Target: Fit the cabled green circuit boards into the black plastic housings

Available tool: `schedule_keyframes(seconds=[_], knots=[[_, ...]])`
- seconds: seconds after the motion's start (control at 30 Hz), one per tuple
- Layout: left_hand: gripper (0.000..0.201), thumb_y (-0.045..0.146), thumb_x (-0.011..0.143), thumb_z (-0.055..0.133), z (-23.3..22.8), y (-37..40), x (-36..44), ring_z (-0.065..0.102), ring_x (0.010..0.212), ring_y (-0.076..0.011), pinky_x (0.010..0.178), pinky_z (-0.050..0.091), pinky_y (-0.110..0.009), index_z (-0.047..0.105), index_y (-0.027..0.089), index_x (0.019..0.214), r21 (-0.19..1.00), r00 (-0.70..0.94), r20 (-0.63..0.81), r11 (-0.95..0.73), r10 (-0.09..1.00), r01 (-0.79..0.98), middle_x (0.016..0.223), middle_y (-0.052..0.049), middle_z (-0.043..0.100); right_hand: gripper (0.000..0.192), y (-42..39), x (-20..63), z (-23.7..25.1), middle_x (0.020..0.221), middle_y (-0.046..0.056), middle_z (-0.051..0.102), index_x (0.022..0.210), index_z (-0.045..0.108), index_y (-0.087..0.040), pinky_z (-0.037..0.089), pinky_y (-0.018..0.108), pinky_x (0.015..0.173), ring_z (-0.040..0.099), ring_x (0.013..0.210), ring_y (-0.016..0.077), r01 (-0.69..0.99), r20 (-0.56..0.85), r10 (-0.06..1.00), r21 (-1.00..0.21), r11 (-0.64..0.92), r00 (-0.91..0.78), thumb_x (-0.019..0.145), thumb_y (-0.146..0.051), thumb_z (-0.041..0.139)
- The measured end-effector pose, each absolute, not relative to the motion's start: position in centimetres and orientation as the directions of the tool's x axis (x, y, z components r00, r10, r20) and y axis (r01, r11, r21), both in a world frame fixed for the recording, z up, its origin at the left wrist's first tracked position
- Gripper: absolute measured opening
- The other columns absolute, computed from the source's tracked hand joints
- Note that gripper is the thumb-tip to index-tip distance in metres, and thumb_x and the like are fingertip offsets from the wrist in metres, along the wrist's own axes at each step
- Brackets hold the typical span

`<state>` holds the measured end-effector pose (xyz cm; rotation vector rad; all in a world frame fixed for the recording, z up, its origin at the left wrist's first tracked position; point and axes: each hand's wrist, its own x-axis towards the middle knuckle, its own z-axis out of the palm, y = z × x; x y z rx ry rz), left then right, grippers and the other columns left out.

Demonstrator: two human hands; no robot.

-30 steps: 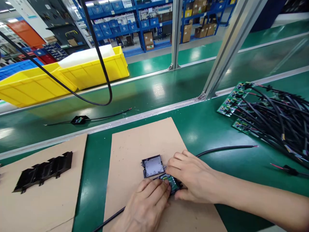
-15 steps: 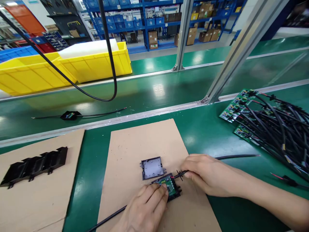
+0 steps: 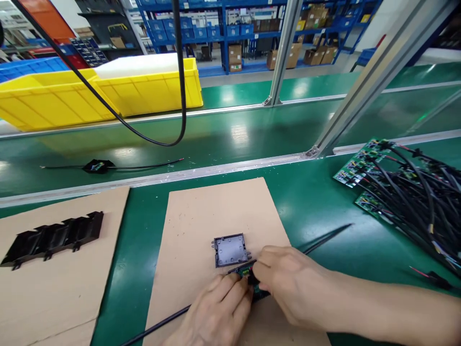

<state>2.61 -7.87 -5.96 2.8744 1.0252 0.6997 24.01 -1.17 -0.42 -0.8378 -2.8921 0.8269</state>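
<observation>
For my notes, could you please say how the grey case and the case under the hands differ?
The grey case shows its floor; the case under the hands holds a green board. The grey case lies uncovered; the left hand and right hand partly hide the other. Both lie on cardboard.

Bench top [image 3: 306, 202] was smooth and glossy, threw back lamp glare. Edge rail [image 3: 216, 170] and slanted post [image 3: 376, 72]: bare metal, dull silver sheen. Work sheet [image 3: 201, 221] was matt brown cardboard, specked on top. Open housing half [image 3: 230, 250] looked like hard plastic, faint sheen inside. Black shell strip [image 3: 57, 240]: plastic, low gloss. Cable [image 3: 158, 326] had a smooth, rubbery-looking jacket. Yellow bins [image 3: 154, 93] were smooth plastic, slightly shiny.
</observation>
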Motion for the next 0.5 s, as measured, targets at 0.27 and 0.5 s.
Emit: schedule_keyframes(seconds=[0.27, 0.5], knots=[[0.034, 0.011, 0.097, 0.034, -5.9, -8.4, 2.6, 0.062, 0.091, -0.0217, 0.083, 0.054, -0.033, 0.059, 0.009, 0.119, 0.184, 0.687, 0.302, -0.748, 0.661, 0.638, 0.105, -0.009, 0.068, 0.019, -0.5, 26.1, -2.5, 0.08, 0.001, 0.054, 0.079, 0.045, -0.019, 0.027, 0.033, 0.066, 0.042, 0.076, 0.0169, 0.353, 0.066, 0.396, -0.334, 0.874, -0.916, 0.092, -0.005, 0.04], [0.041, 0.007, 0.09, 0.032, -5.2, -8.2, 3.8, 0.059, 0.068, -0.0219, 0.061, 0.053, -0.034, 0.053, 0.003, 0.125, 0.055, 0.711, 0.24, -0.741, 0.66, 0.669, 0.086, -0.01, 0.066, 0.01, -0.7, 25.7, -2.4, 0.082, 0.002, 0.055, 0.087, 0.052, -0.018, 0.027, 0.035, 0.066, 0.042, 0.078, 0.0189, 0.338, 0.052, 0.356, -0.216, 0.916, -0.933, 0.094, -0.013, 0.048]])
